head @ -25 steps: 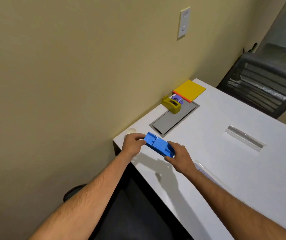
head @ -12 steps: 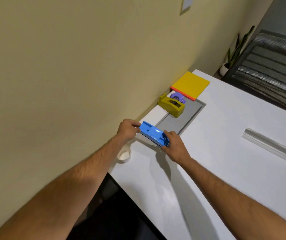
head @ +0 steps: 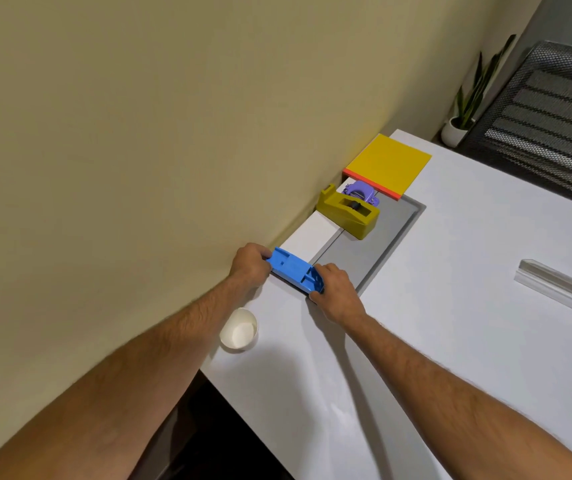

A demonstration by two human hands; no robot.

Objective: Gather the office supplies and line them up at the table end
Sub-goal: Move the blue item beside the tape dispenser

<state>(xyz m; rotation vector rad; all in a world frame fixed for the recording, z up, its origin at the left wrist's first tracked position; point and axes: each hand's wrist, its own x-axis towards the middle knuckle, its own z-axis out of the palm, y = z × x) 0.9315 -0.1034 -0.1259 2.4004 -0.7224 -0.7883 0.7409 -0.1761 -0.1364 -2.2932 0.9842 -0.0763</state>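
A blue plastic stapler-like item (head: 295, 269) lies along the wall edge of the white table (head: 451, 341). My left hand (head: 250, 266) grips its far-left end and my right hand (head: 336, 292) grips its near-right end. Further along the wall stand a yellow tape dispenser (head: 348, 213), a small purple punch (head: 360, 191) behind it, and a yellow pad with a red edge (head: 388, 164).
A grey recessed panel (head: 371, 251) is set into the table beside the blue item. A small white cup (head: 239, 330) stands near the table corner. A clear plastic strip (head: 561, 289) lies at the right. A mesh chair (head: 547, 112) and a potted plant (head: 464, 109) stand beyond the table.
Both hands have carried the blue item further along the wall towards the tape dispenser and lowered it to the table; the white cup now lies behind my left wrist.
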